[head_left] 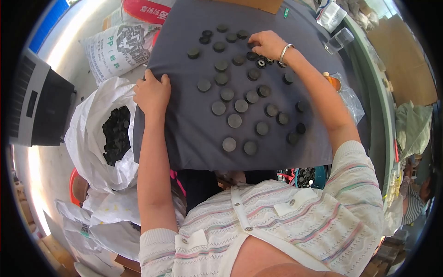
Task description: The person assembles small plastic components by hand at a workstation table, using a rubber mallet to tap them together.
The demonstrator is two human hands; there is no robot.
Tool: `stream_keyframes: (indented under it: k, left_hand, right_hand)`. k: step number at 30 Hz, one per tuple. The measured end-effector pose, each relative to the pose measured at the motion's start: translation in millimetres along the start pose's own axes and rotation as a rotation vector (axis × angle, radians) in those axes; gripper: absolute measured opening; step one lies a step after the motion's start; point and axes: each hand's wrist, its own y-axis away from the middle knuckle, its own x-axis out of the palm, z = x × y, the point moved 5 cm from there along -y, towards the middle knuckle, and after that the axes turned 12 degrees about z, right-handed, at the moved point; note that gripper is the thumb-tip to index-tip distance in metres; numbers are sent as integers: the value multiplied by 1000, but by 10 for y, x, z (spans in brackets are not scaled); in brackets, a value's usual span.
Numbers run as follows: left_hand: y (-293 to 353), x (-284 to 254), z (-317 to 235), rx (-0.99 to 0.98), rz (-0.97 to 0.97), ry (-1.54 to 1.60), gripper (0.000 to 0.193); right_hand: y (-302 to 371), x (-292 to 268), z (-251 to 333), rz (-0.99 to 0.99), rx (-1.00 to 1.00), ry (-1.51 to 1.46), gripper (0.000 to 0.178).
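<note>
Many round black caps lie spread over a dark grey cloth-covered table (184, 138) in front of me; one of them is a cap (235, 120) near the middle. At the far side my right hand (270, 45), with a silver bangle at the wrist, bends its fingers down onto a black cap, which they partly hide. Just below that hand sit several more caps, one a small cap (261, 63) with a light ring in its centre. My left hand (153, 92) rests at the table's left edge, thumb and fingers apart, holding nothing.
Left of the table stands a white sack (80, 124) full of black pieces. Behind it are a printed sack (117, 51) and a dark grey bin (44, 101). A clear plastic cup (341, 39) lies at the far right. Below the front edge shows a teal basin (319, 177) of small parts.
</note>
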Motion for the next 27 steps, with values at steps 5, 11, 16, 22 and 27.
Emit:
stream_keyframes:
  k: [5, 11, 16, 22, 27]
  left_hand:
    - [-21, 1, 13, -23, 22, -7, 60]
    - [-4, 8, -38, -15, 39, 43, 56]
    - [2, 14, 7, -8, 23, 45, 57]
    - [-19, 23, 37, -8, 13, 28, 58]
    - [-16, 20, -42, 5, 28, 27, 58]
  right_hand:
    - [18, 260, 75, 139, -12, 158, 36]
    - [-64, 317, 4, 106, -33, 294, 32]
    - [-84, -40, -331, -174, 21, -164, 34]
    - [196, -178, -1460, -287, 320, -323, 34]
    - [483, 156, -2270, -286, 499, -517, 36]
